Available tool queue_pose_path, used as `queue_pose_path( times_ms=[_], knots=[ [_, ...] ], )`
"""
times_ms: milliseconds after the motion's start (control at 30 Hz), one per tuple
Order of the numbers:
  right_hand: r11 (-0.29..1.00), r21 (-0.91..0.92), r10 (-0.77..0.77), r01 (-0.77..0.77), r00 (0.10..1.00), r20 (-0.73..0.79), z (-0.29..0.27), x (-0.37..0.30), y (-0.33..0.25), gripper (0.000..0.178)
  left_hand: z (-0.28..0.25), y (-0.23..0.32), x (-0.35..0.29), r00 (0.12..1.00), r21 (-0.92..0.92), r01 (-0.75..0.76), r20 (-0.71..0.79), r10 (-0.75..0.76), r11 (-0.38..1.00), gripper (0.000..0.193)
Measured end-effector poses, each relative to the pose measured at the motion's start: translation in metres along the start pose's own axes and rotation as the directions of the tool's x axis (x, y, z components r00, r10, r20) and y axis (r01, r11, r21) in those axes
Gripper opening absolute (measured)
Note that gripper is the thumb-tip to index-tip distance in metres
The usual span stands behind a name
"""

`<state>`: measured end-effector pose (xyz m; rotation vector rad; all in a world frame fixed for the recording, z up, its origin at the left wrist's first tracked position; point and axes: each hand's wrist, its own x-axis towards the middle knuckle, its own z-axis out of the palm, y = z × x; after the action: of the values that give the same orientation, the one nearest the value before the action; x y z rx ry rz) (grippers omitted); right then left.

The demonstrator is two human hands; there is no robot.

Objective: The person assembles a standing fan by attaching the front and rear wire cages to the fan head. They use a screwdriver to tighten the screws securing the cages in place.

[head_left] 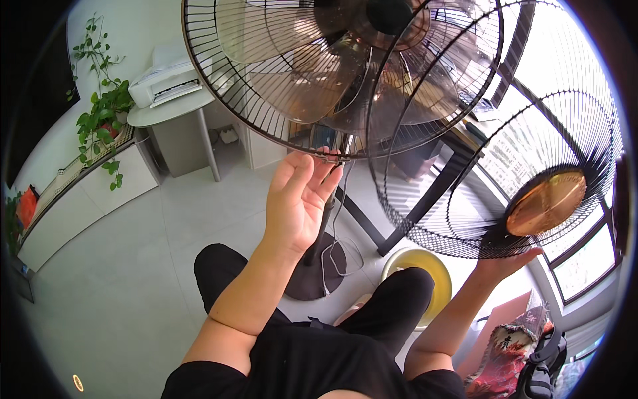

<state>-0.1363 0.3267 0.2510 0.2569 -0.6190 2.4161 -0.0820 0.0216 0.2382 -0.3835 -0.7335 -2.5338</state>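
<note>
A standing fan with see-through blades (292,93) rises before me, its dark rear guard (229,96) still around them. At the bottom of that guard's rim, the fingers of my left hand (296,213) are bent up against the wire, palm toward me. Away to the right, the round front guard (432,241) is off the fan and tilted, with a copper-coloured disc (548,203) at its centre. My right hand (505,265) holds its lower edge from below; the wires partly hide those fingers. Below the fan head are its pole and round dark base (299,284).
A yellow-lined basin (440,292) stands on the floor beside my right knee. A loose white cord (325,256) lies over the fan base. Behind are a dark table leg (425,196), a printer (166,86) on a side table and a trailing plant (100,113). A patterned bag (512,352) sits at right.
</note>
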Motion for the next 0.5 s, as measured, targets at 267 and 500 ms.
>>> queue_pose_path(
  times_ms=[267,500],
  knots=[
    [0.981,0.162,0.087,-0.110,0.986,0.141,0.027,0.039,0.013,0.074,0.009,0.000,-0.006,0.999,-0.032,0.034,-0.010,-0.034,0.999,0.014],
    [0.990,-0.119,0.117,-0.079,0.925,0.362,0.116,0.042,0.039,0.088,0.004,-0.001,-0.006,1.000,-0.076,0.024,-0.014,-0.025,0.997,0.016]
  ],
)
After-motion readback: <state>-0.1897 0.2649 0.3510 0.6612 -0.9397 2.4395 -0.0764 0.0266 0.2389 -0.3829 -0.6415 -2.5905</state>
